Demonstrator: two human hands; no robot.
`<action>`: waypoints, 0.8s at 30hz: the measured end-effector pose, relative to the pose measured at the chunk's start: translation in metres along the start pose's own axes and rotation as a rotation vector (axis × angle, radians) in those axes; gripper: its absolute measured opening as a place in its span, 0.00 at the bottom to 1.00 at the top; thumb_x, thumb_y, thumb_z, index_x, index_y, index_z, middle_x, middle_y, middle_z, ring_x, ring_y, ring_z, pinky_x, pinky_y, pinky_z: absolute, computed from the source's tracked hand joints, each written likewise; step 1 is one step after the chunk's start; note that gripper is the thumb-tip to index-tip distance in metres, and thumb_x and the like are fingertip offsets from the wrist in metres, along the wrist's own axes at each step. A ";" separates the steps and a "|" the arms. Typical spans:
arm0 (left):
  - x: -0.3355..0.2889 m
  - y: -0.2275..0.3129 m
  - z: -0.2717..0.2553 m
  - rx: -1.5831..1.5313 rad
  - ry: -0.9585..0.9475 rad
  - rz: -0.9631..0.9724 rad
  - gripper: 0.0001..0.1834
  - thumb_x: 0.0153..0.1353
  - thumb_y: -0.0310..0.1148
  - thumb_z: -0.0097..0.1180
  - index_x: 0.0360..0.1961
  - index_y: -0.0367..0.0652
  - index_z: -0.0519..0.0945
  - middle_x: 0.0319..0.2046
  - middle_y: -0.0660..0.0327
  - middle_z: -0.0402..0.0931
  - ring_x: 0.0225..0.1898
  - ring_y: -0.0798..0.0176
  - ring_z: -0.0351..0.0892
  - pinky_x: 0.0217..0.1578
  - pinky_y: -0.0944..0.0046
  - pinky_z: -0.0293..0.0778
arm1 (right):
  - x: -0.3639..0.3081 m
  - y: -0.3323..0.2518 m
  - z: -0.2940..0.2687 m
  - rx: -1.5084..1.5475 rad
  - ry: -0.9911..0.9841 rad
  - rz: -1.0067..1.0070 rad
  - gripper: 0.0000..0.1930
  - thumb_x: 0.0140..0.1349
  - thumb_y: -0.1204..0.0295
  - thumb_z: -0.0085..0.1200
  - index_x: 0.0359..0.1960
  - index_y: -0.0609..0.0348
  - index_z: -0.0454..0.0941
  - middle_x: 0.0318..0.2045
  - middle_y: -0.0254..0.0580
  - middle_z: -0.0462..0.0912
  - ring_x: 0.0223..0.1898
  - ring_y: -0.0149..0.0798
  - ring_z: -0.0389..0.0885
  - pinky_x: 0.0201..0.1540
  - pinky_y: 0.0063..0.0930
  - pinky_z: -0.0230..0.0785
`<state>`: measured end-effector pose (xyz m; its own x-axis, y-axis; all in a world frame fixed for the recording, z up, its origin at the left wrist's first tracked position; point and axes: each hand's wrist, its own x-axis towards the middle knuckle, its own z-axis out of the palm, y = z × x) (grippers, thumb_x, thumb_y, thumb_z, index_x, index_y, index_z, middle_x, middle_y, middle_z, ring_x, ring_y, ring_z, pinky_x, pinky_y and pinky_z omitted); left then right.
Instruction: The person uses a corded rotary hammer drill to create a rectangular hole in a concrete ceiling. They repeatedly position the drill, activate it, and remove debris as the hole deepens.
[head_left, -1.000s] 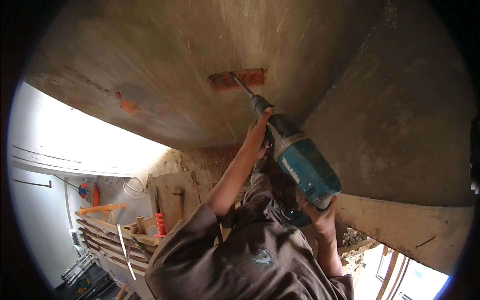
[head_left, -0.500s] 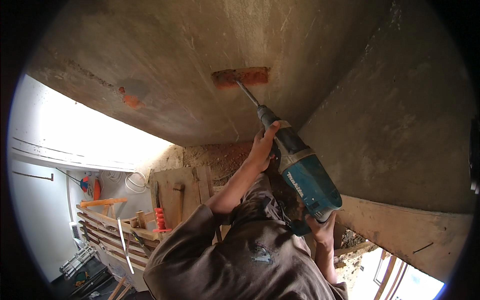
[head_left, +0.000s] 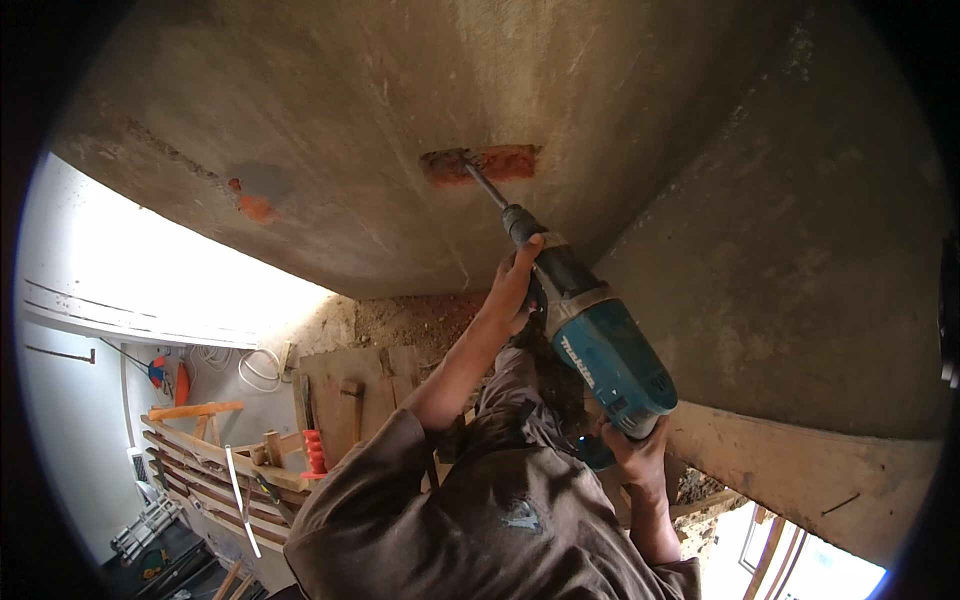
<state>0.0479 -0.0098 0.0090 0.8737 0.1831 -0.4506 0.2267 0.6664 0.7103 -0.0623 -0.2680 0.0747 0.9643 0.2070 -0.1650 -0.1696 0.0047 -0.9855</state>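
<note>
A teal and black demolition hammer (head_left: 615,360) slants up and leftward between my hands. My left hand (head_left: 517,280) is closed around its front end, just behind the chuck. At the rear, my right hand (head_left: 637,452) grips the handle, whose far side is partly hidden. The steel chisel bit (head_left: 487,186) reaches into a shallow rectangular recess (head_left: 512,163) cut in the grey plastered wall (head_left: 400,90). Red brick shows inside that recess, and the bit's tip touches its left-middle part.
A patch of exposed brick (head_left: 256,208) marks the wall to the left. Below it stand a wooden board (head_left: 330,385), a hammer (head_left: 352,405), a red ribbed hand guard (head_left: 314,455) and a slatted wooden railing (head_left: 215,465). Another plastered wall (head_left: 800,280) rises on the right.
The demolition hammer and both hands have shifted slightly left. Its bit tip now sits a little further left and deeper within the recess. Both hands keep their hold.
</note>
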 end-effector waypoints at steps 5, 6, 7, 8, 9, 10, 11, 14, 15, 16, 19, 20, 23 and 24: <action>-0.004 0.009 0.014 -0.116 -0.018 0.055 0.30 0.64 0.55 0.58 0.49 0.36 0.77 0.33 0.63 0.80 0.29 0.67 0.80 0.25 0.66 0.72 | 0.014 -0.006 -0.003 0.020 -0.139 0.001 0.14 0.54 0.81 0.59 0.43 0.65 0.75 0.31 0.42 0.83 0.33 0.34 0.84 0.36 0.27 0.77; -0.004 0.009 0.014 -0.124 -0.009 0.049 0.30 0.64 0.54 0.58 0.50 0.35 0.76 0.34 0.62 0.80 0.30 0.66 0.80 0.26 0.65 0.73 | 0.014 -0.005 -0.003 0.068 -0.147 0.017 0.14 0.54 0.81 0.59 0.43 0.66 0.75 0.31 0.42 0.83 0.33 0.34 0.84 0.36 0.27 0.77; -0.003 0.009 0.014 -0.131 0.000 0.043 0.30 0.65 0.54 0.58 0.51 0.35 0.76 0.35 0.61 0.80 0.30 0.65 0.80 0.28 0.65 0.74 | 0.014 -0.002 -0.004 0.066 -0.155 0.016 0.15 0.54 0.81 0.59 0.44 0.66 0.75 0.32 0.42 0.83 0.34 0.34 0.84 0.36 0.27 0.77; -0.002 0.010 0.015 -0.139 0.008 0.036 0.30 0.65 0.53 0.57 0.52 0.34 0.75 0.36 0.61 0.80 0.31 0.65 0.80 0.29 0.65 0.74 | 0.016 0.002 -0.008 0.063 -0.161 0.014 0.16 0.54 0.81 0.59 0.45 0.66 0.74 0.33 0.43 0.83 0.34 0.35 0.84 0.36 0.28 0.77; -0.005 0.008 0.015 -0.091 0.021 0.044 0.31 0.64 0.54 0.58 0.53 0.34 0.75 0.37 0.60 0.80 0.31 0.65 0.80 0.30 0.65 0.74 | 0.013 0.006 -0.010 0.068 -0.167 0.024 0.17 0.54 0.81 0.58 0.47 0.66 0.74 0.34 0.44 0.83 0.35 0.35 0.84 0.36 0.28 0.78; -0.009 0.007 0.016 -0.043 0.032 0.049 0.33 0.64 0.55 0.58 0.54 0.34 0.74 0.39 0.60 0.80 0.32 0.65 0.80 0.30 0.66 0.73 | 0.011 0.008 -0.011 0.109 -0.190 0.021 0.18 0.54 0.82 0.58 0.48 0.66 0.73 0.35 0.44 0.83 0.36 0.35 0.84 0.37 0.28 0.78; -0.012 0.006 0.016 0.005 0.042 0.054 0.34 0.63 0.56 0.59 0.55 0.34 0.74 0.40 0.59 0.80 0.33 0.65 0.80 0.31 0.67 0.73 | 0.011 0.009 -0.012 0.149 -0.212 0.017 0.19 0.54 0.82 0.57 0.49 0.66 0.73 0.37 0.45 0.83 0.37 0.35 0.84 0.37 0.29 0.78; -0.029 0.004 0.012 0.162 0.138 -0.038 0.41 0.57 0.63 0.60 0.57 0.36 0.73 0.42 0.60 0.79 0.38 0.66 0.78 0.33 0.68 0.70 | -0.010 0.005 -0.006 0.194 -0.175 0.017 0.22 0.53 0.83 0.55 0.53 0.67 0.71 0.40 0.46 0.83 0.39 0.35 0.84 0.39 0.30 0.79; -0.036 0.000 0.014 0.202 0.154 0.047 0.42 0.56 0.64 0.61 0.57 0.37 0.73 0.42 0.61 0.79 0.39 0.67 0.78 0.34 0.68 0.68 | -0.020 0.004 -0.004 0.192 -0.143 0.025 0.23 0.53 0.84 0.54 0.54 0.67 0.70 0.41 0.46 0.83 0.40 0.35 0.84 0.40 0.30 0.80; -0.044 -0.005 0.016 0.237 0.172 0.124 0.44 0.54 0.66 0.61 0.57 0.38 0.74 0.42 0.62 0.78 0.40 0.67 0.77 0.34 0.69 0.67 | -0.028 0.011 -0.003 0.168 -0.091 0.027 0.21 0.52 0.85 0.53 0.51 0.67 0.72 0.40 0.45 0.83 0.40 0.34 0.83 0.39 0.28 0.78; -0.057 -0.002 0.019 0.374 0.120 0.176 0.40 0.60 0.62 0.57 0.63 0.42 0.71 0.53 0.58 0.75 0.52 0.61 0.75 0.48 0.66 0.68 | -0.036 0.012 -0.005 0.058 -0.120 -0.018 0.21 0.51 0.81 0.52 0.50 0.67 0.76 0.40 0.48 0.84 0.37 0.37 0.84 0.38 0.28 0.79; -0.053 -0.001 0.015 0.360 0.098 0.139 0.39 0.62 0.61 0.56 0.64 0.42 0.70 0.56 0.57 0.75 0.54 0.60 0.74 0.52 0.64 0.68 | -0.034 0.009 -0.002 0.078 -0.154 -0.041 0.20 0.51 0.82 0.52 0.49 0.67 0.76 0.38 0.47 0.84 0.36 0.36 0.84 0.37 0.27 0.79; -0.031 0.007 0.006 0.187 0.062 -0.019 0.37 0.64 0.61 0.54 0.64 0.43 0.70 0.57 0.55 0.74 0.56 0.58 0.75 0.56 0.62 0.69 | -0.031 0.017 0.008 0.051 -0.092 -0.083 0.18 0.52 0.83 0.52 0.48 0.67 0.75 0.36 0.46 0.84 0.34 0.34 0.83 0.37 0.27 0.78; -0.033 0.011 0.006 0.179 0.076 -0.034 0.37 0.65 0.60 0.53 0.63 0.43 0.71 0.57 0.55 0.75 0.55 0.58 0.75 0.56 0.62 0.70 | -0.029 0.019 0.011 0.053 -0.094 -0.045 0.18 0.53 0.83 0.53 0.47 0.67 0.74 0.35 0.45 0.83 0.33 0.33 0.83 0.36 0.27 0.77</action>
<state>0.0242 -0.0128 0.0347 0.8306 0.2217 -0.5109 0.3345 0.5348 0.7759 -0.0956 -0.2631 0.0616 0.9484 0.2959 -0.1139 -0.1396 0.0672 -0.9879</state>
